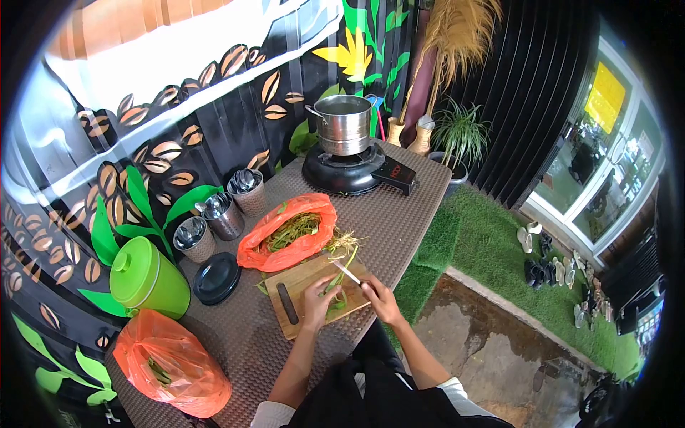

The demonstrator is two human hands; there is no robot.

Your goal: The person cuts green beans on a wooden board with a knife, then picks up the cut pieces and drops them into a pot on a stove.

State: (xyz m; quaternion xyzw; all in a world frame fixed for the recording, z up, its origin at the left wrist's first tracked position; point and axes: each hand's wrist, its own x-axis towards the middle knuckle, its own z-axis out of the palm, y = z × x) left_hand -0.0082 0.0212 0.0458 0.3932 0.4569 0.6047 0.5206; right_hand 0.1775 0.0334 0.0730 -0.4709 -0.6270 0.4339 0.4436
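My right hand [380, 299] is closed round the handle of a knife [347, 272], its blade angled up and left over the wooden cutting board [291, 329]. On the board's near half, my left hand [318, 302] curls its fingers round green leafy stalks [337, 298]. Pale root ends and trimmings [344, 245] lie at the board's far edge, past the knife tip. Just beyond the board sits an open orange plastic bag [251, 249] filled with cut greens [294, 232].
A steel pot [343, 127] stands on a black portable stove [335, 173] at the far end. Cutlery cups [222, 217], black plates [217, 278] and a green lidded container [148, 277] line the wall side. Another orange bag [175, 367] rests near left.
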